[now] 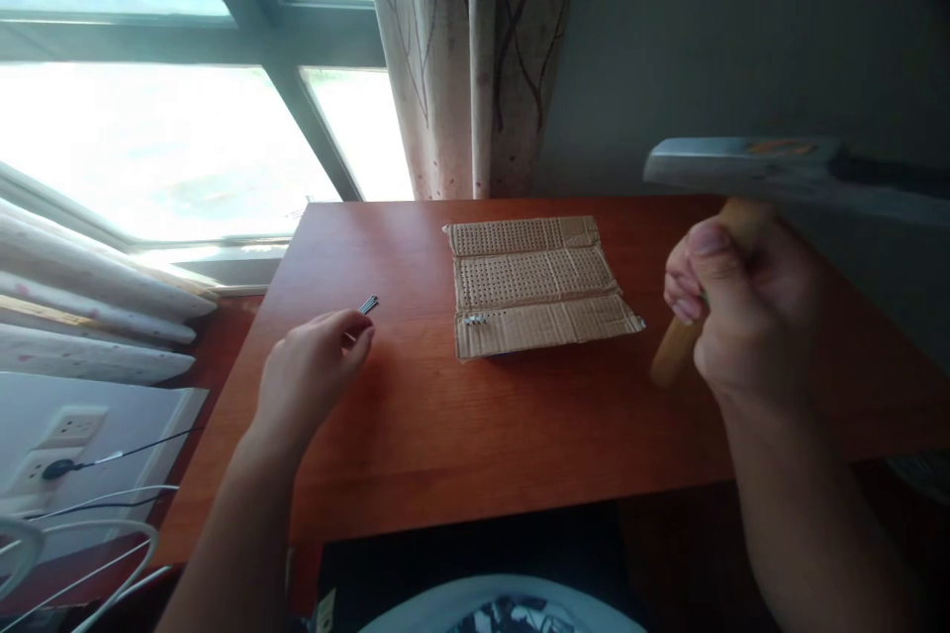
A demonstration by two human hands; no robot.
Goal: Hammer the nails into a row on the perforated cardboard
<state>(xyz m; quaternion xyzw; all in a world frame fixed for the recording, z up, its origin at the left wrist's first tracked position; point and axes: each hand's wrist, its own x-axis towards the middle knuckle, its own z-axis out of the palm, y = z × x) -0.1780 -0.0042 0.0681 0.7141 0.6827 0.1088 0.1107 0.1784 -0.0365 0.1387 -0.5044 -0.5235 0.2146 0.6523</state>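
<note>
- My right hand (742,297) is wrapped tightly round the smooth, honey-coloured wooden handle (672,353) of a hammer (787,180), thumb pressed along the wood.
- The hammer is raised above the right part of the surface; its long, silvery metal head bears an orange patch, darkens toward the right, and looks blurred.
- My left hand (312,361) is low over the left part of the surface, fingers curled and thumb close to the forefinger, the gap narrow.
- Just beyond those fingertips, thin, straight grey metal nails (369,304) stick out in a small bundle; I cannot tell whether I grip them or only touch them.
- Between my hands, farther forward, lies a brown corrugated cardboard sheet (530,277), creased into three bands with ragged edges.
- Its two far bands are pitted with rows of small round holes; the near band is mostly plain and ribbed.
- Small shiny metal bits (475,320) cluster at the near band's left end.
- The surface (416,415) is reddish-brown wood, glossy and finely grained.
- Behind it hangs a pale, pleated fabric curtain (445,69) with dark branch patterns.
</note>
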